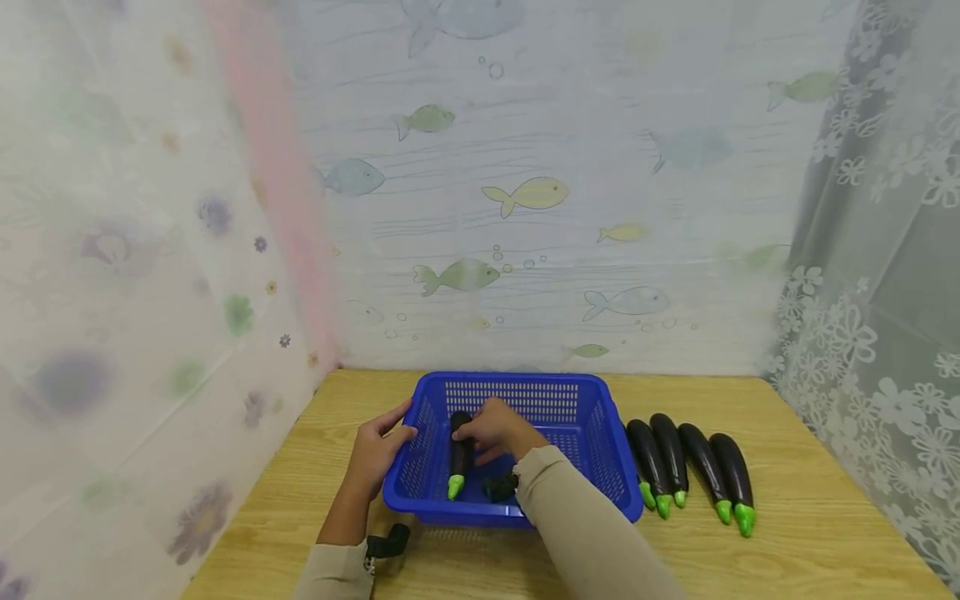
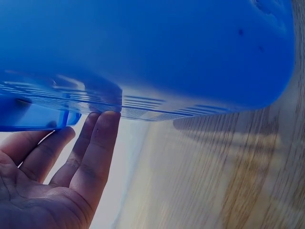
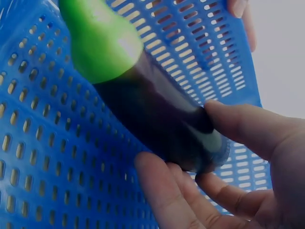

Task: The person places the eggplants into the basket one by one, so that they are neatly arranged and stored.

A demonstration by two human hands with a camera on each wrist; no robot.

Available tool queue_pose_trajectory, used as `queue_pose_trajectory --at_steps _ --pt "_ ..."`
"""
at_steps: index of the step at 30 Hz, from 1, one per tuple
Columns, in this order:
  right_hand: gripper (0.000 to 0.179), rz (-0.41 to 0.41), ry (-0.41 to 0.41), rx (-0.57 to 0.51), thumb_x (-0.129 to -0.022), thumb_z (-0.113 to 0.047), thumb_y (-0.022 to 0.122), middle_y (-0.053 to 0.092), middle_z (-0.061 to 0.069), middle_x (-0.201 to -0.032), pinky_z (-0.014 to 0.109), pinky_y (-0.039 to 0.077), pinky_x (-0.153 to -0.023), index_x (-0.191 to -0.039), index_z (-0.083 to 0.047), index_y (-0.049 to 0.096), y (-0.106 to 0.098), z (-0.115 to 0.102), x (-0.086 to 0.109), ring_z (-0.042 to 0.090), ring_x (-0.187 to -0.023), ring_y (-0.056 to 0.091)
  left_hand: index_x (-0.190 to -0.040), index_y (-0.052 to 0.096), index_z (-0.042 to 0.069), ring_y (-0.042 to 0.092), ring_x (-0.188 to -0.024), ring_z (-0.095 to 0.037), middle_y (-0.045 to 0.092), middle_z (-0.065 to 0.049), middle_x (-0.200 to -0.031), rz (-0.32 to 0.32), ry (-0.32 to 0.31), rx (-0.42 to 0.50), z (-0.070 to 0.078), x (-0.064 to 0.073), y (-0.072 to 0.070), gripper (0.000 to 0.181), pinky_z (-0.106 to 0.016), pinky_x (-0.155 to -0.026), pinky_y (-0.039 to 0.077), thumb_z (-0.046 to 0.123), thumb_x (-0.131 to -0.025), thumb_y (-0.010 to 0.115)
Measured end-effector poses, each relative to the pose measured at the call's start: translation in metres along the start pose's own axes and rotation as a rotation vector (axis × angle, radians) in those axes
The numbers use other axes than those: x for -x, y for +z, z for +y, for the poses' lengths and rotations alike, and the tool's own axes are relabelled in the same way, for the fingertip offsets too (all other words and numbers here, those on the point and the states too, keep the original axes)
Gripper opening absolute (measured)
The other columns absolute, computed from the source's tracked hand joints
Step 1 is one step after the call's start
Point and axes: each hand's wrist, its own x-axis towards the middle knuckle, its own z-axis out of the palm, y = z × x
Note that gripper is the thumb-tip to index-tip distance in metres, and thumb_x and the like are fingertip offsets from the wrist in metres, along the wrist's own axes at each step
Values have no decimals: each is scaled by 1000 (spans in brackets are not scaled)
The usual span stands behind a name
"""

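A blue plastic basket [image 1: 510, 517] with slotted walls stands on the table. Inside it, near the left wall, my right hand [image 1: 498, 429] holds a dark purple eggplant [image 1: 462, 454] between thumb and fingers. In the right wrist view the eggplant [image 3: 152, 105] is tilted, its bright green cap pointing up and left, and the fingers grip its far end. At the basket's left rim is my left hand [image 1: 377, 450], its thumb over the edge and its fingers along the outer wall. The left wrist view shows those fingers [image 2: 97, 152] against the slotted side.
Several more eggplants [image 1: 701, 458] lie side by side on the wooden table [image 1: 817, 533], just right of the basket, green caps toward me. Curtains with fish [image 1: 532, 193] and flower prints hang behind and at both sides. A black wrist strap [image 1: 386, 543] shows on the left arm.
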Motion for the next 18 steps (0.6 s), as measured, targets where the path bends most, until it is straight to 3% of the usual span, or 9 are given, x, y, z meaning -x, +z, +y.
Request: queue_pose_trajectory --at_steps 9,18 --pt "35 -35 32 1 -83 -6 84 68 17 -96 42 65 -72 -107 6 62 8 -3 -1 31 -86 72 -147 60 16 56 -136 -41 52 -15 -155 2 -6 -22 -2 -1 0 52 -51 -99 56 16 -97 70" --pt "37 -45 71 31 -81 -5 87 68 16 -90 40 65 -68 -106 7 62 19 -4 -13 28 -80 72 -149 58 16 53 -139 -40 51 -15 -156 -4 -18 -20 -4 -4 -1 53 -51 -100 56 17 -96 70"
